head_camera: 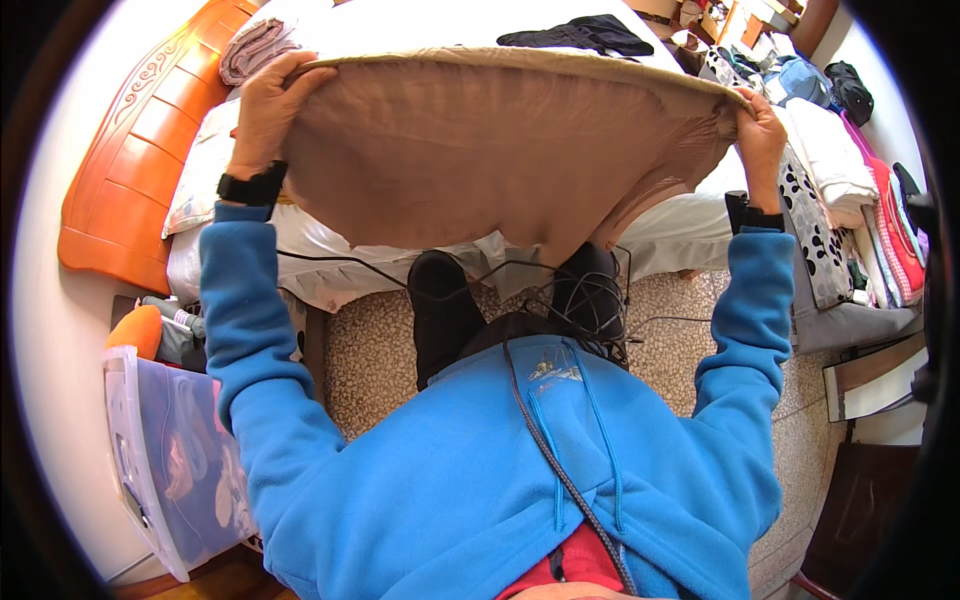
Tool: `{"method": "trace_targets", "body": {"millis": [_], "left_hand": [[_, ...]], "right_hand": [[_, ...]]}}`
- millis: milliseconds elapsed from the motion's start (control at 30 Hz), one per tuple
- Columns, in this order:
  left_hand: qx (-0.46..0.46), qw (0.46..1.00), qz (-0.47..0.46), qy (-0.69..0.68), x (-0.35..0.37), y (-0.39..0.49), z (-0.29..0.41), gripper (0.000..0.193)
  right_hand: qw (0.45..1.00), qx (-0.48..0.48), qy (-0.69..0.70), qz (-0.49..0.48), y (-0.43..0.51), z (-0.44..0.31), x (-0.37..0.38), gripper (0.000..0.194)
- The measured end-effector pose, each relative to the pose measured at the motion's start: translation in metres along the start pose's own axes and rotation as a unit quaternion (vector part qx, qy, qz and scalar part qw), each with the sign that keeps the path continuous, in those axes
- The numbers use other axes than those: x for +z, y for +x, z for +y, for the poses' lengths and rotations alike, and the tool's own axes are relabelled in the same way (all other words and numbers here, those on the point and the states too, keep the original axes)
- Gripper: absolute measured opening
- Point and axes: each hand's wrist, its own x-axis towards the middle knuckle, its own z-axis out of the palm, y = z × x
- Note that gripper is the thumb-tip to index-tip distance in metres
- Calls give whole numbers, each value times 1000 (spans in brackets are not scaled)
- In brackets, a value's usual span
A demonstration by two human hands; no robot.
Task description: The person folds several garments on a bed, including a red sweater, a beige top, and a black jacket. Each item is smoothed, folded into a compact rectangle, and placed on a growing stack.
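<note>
A brown cloth point(480, 150) with a pale folded upper edge hangs stretched between my two hands, over the near side of a bed with a white sheet point(420, 22). My left hand point(274, 112) pinches its upper left corner between thumb and fingers. At the upper right corner, my right hand point(761, 139) grips the same edge. The lower edge of the cloth droops unevenly above my knees and lies farther in on the right. Beyond the cloth, a dark garment point(581, 36) rests on the bed. The cloth hides part of the bed.
A rolled blanket point(259, 49) and a pillow point(202, 165) lie by the wooden headboard point(142, 142). Folded textiles point(832, 157) are stacked at right. A clear plastic bin point(187, 457) stands lower left. A tangled black cable point(592, 300) crosses my legs.
</note>
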Motion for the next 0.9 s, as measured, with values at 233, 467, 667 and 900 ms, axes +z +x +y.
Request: {"method": "trace_targets", "body": {"millis": [233, 467, 667, 900], "left_hand": [[4, 994, 106, -20, -48, 4, 28, 19], [53, 976, 209, 10, -76, 8, 73, 23], [62, 974, 216, 13, -72, 9, 92, 23], [-6, 990, 137, 20, -40, 9, 70, 20]], "right_hand": [[992, -76, -16, 98, 17, -26, -28, 26], [959, -223, -53, 168, 43, -62, -76, 22], [954, -208, 4, 214, 47, -64, -104, 22], [981, -78, -2, 176, 34, -26, -81, 23]]}}
